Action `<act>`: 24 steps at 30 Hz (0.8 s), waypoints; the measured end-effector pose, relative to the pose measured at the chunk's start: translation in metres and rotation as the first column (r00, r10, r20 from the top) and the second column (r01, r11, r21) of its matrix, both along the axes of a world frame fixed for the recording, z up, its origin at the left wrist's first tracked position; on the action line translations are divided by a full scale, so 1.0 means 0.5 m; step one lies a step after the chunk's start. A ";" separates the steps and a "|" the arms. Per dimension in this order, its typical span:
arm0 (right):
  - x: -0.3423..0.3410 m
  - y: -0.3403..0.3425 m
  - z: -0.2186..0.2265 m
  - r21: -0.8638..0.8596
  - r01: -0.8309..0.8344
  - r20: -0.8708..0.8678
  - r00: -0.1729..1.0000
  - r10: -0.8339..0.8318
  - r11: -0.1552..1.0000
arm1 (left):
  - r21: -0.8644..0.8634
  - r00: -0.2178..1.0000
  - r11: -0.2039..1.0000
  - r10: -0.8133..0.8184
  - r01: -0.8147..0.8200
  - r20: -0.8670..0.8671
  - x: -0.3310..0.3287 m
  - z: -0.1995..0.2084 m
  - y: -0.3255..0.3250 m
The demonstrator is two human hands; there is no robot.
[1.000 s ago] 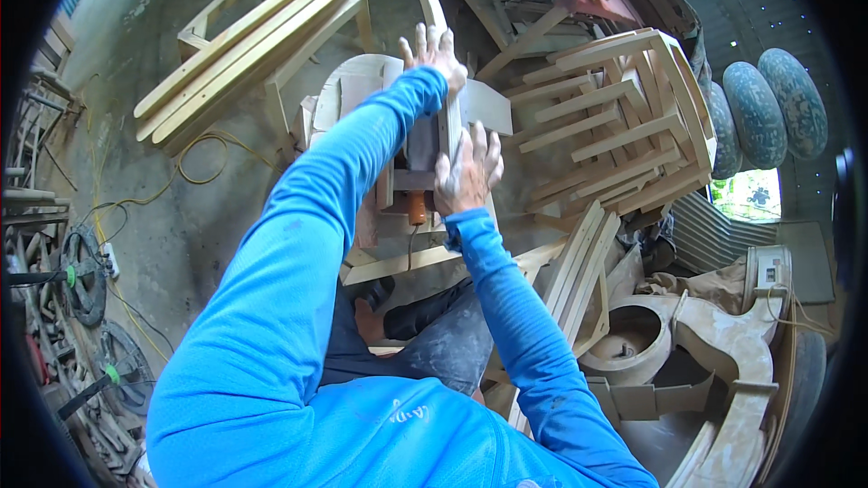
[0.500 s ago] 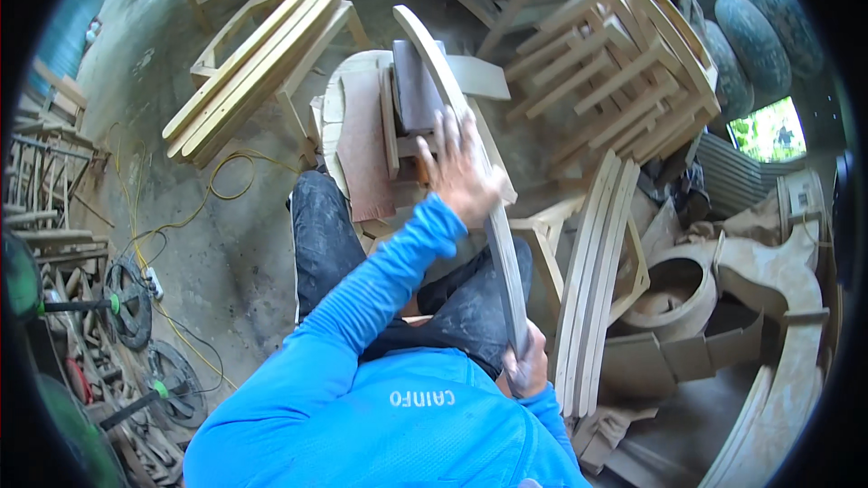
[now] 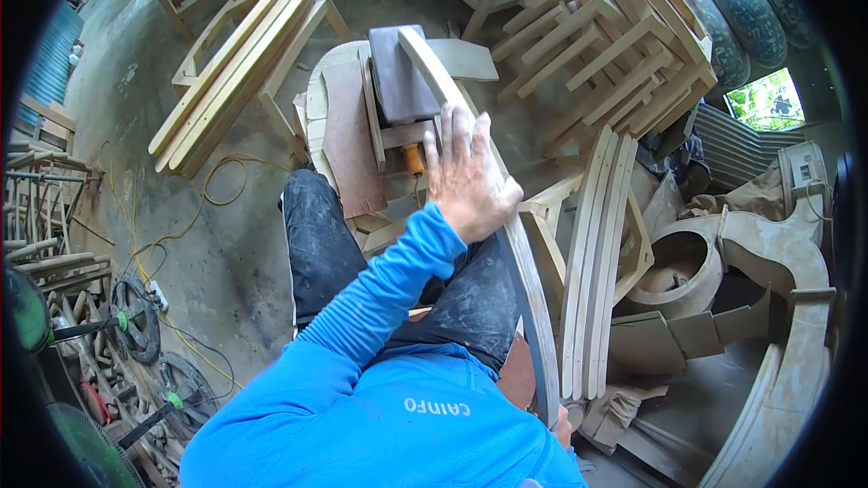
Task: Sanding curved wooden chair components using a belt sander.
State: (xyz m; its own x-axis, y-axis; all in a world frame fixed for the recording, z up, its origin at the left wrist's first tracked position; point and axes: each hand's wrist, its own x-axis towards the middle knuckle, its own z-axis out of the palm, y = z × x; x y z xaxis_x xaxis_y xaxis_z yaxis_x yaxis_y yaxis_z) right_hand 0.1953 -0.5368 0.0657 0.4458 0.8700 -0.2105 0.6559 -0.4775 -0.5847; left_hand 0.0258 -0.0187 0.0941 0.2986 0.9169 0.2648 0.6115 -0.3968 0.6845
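Observation:
A long curved wooden strip (image 3: pixel 532 294) runs from in front of me back past my right side. My left hand (image 3: pixel 466 167) lies flat on its upper half, fingers stretched and slightly apart. My right hand (image 3: pixel 565 427) is at the near end beside my hip, mostly hidden by the strip and my sleeve; the visible part is closed around that end. The strip's far end lies over a dark grey rectangular block (image 3: pixel 398 81). Just below the block shows a small orange cylinder (image 3: pixel 413 159). A reddish-brown board (image 3: pixel 351 140) stands left of the block, on a pale rounded wooden piece (image 3: pixel 316 108).
Curved strips (image 3: pixel 240 59) lie stacked on a wooden frame at the left, and more curved strips (image 3: pixel 597 262) lean at the right. Slatted wooden frames (image 3: pixel 624 45) stand beyond. A yellow cable (image 3: pixel 185 233) crosses the floor. Wheels (image 3: pixel 136 316) stand at the left.
The strip has slid back toward me, its far end now over the grey block rather than past it. My right hand has moved back and right. My left hand remains flat on the strip.

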 end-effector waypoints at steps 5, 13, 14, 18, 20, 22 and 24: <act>0.006 0.120 0.009 -0.060 -0.019 -0.038 0.999 0.017 0.998 | -0.029 0.998 0.999 0.043 -0.044 -0.039 -0.018 0.007 0.152; -0.070 0.473 0.018 0.061 -0.224 0.024 0.974 0.223 0.973 | -0.234 0.978 0.968 0.037 -0.085 -0.203 -0.071 -0.063 0.461; -0.075 0.508 0.009 0.079 -0.225 0.020 0.974 0.224 0.971 | -0.253 0.973 0.963 0.031 -0.090 -0.228 -0.072 -0.076 0.500; -0.106 0.656 -0.001 0.169 -0.244 0.030 0.970 0.242 0.955 | -0.255 0.964 0.957 0.069 -0.137 -0.256 -0.112 -0.121 0.641; -0.117 0.717 -0.014 0.216 -0.271 0.036 0.962 0.269 0.938 | -0.249 0.960 0.957 0.081 -0.150 -0.267 -0.119 -0.137 0.714; -0.128 0.798 -0.029 0.260 -0.352 0.155 0.934 0.320 0.899 | -0.252 0.958 0.956 0.077 -0.149 -0.275 -0.121 -0.159 0.787; -0.142 0.873 -0.045 0.288 -0.433 0.309 0.886 0.345 0.854 | -0.251 0.958 0.956 0.082 -0.154 -0.275 -0.124 -0.190 0.868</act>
State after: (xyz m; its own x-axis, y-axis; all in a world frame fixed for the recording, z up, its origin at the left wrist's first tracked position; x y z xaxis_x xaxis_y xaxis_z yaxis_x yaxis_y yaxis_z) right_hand 0.1244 -0.1006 0.0434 0.0526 0.9789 0.1974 0.8842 0.0462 -0.4648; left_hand -0.0361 0.4152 -0.0010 0.2094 0.9755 -0.0668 0.8126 -0.1357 0.5668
